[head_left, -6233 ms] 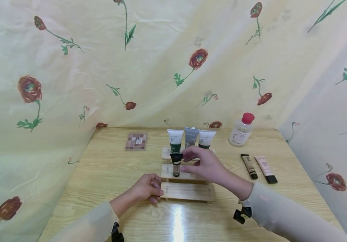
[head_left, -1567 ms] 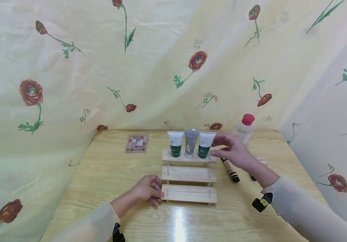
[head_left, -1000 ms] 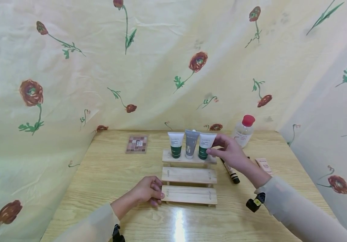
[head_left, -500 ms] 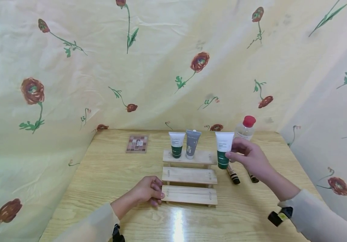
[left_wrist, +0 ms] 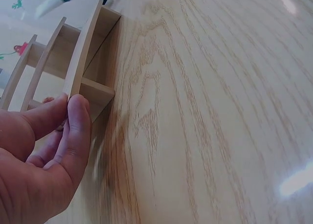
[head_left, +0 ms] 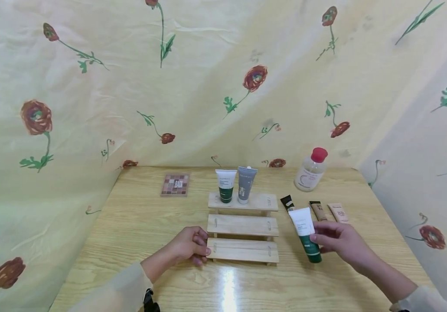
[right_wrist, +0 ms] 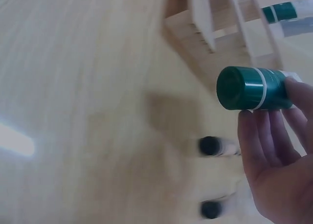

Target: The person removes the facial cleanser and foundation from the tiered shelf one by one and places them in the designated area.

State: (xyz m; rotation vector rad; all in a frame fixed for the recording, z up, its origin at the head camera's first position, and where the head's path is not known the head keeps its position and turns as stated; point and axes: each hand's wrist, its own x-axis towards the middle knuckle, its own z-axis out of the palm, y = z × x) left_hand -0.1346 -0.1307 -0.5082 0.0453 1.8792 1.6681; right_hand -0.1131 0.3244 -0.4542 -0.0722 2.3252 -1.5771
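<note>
My right hand [head_left: 342, 242] holds a white squeeze tube with a green cap [head_left: 304, 234], tilted, above the table to the right of the rack. In the right wrist view the green cap [right_wrist: 252, 88] points away from the fingers. With thumb and fingers my left hand [head_left: 187, 246] pinches the left end of the lowest tier of a three-tier wooden rack [head_left: 243, 225]; the left wrist view shows the thumb and forefinger on the board's edge [left_wrist: 76, 72]. On the top tier stand another white-and-green tube [head_left: 226, 186] and a grey tube [head_left: 246, 185].
Behind the held tube lie a black-ended tube [head_left: 287, 203], a tan tube [head_left: 318, 210] and a pink BB tube [head_left: 338, 213]. A clear bottle with a red cap [head_left: 310, 171] stands at the back right. An eyeshadow palette [head_left: 174, 185] lies at the back left.
My right hand has taken the right-hand white-and-green tube off the top tier and brought it right and nearer. Earlier it released the black-ended tube onto the table. My left hand stays on the rack.
</note>
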